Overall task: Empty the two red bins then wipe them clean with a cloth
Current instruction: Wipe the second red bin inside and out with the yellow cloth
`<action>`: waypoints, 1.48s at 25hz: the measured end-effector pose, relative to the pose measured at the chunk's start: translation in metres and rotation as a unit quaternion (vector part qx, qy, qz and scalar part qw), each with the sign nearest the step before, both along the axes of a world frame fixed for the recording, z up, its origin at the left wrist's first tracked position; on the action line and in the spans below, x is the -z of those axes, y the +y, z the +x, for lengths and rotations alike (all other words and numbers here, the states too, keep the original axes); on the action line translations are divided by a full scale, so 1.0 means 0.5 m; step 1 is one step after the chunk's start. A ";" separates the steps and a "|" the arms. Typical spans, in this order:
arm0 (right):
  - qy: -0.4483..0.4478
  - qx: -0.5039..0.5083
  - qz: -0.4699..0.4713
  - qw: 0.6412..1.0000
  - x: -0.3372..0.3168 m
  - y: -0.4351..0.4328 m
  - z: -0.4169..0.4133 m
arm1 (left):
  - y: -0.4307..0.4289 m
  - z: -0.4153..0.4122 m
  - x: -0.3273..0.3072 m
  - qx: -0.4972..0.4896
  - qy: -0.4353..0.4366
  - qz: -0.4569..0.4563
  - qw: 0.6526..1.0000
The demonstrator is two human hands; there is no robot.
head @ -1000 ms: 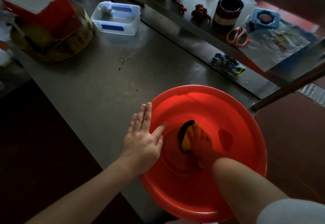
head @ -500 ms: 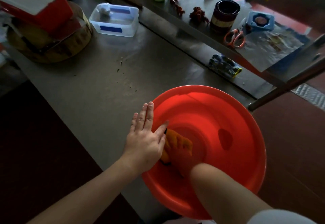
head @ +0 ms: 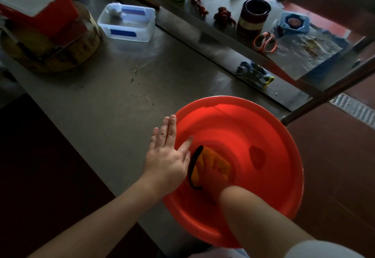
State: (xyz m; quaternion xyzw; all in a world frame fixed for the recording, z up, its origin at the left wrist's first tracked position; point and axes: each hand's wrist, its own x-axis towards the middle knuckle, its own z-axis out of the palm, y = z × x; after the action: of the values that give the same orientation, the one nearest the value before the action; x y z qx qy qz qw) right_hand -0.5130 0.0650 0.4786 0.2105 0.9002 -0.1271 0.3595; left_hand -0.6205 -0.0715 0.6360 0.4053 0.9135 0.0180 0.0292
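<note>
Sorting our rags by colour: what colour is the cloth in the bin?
Orange-yellow with a black edge, seen in the head view.

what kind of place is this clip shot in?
Likely a working kitchen or food-prep area: a stainless steel counter, a thick round wooden chopping block, dried chillies beside a dark jar on the back ledge.

Dim, dark-cornered wide-angle view; daylight from the upper right glares on the red bin point(head: 263, 128).

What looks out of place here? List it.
Dark crumbs are scattered on the table beyond the bin. Dried red bits lie loose on the ledge near the scissors. The bin overhangs the table's near edge. No spill or damage shows.
</note>
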 end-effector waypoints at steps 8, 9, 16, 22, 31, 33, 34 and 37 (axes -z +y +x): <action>-0.031 -0.173 0.024 0.984 -0.017 0.132 0.035 | -0.009 -0.005 0.005 -0.002 -0.010 0.006 1.000; -0.038 -0.181 0.038 0.982 -0.017 0.166 0.044 | -0.007 -0.004 0.006 -0.001 -0.008 0.011 1.000; -0.034 -0.277 0.021 0.960 0.008 0.130 0.049 | 0.003 0.001 0.004 -0.001 -0.005 0.014 1.000; -0.004 -0.366 0.001 0.931 -0.032 0.046 0.022 | 0.000 0.001 0.000 0.004 -0.003 0.014 1.000; -0.039 -0.275 -0.022 0.960 -0.097 0.156 0.038 | 0.002 0.001 0.006 0.005 -0.011 0.038 0.999; -0.032 -0.389 -0.037 0.920 -0.083 0.120 0.048 | 0.001 0.002 0.008 0.005 -0.008 0.044 0.999; -0.025 -0.460 -0.011 0.887 -0.072 0.105 0.049 | 0.001 0.002 0.009 0.005 -0.007 0.044 0.999; 0.046 -0.468 0.076 0.879 -0.070 0.085 0.008 | -0.001 0.002 0.008 0.009 -0.009 0.039 0.999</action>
State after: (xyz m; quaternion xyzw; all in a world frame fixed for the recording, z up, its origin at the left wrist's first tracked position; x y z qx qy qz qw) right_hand -0.5090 0.1073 0.5137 -0.2150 0.9162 0.1157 0.3178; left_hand -0.6194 -0.0720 0.6318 0.4142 0.9081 0.0573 0.0218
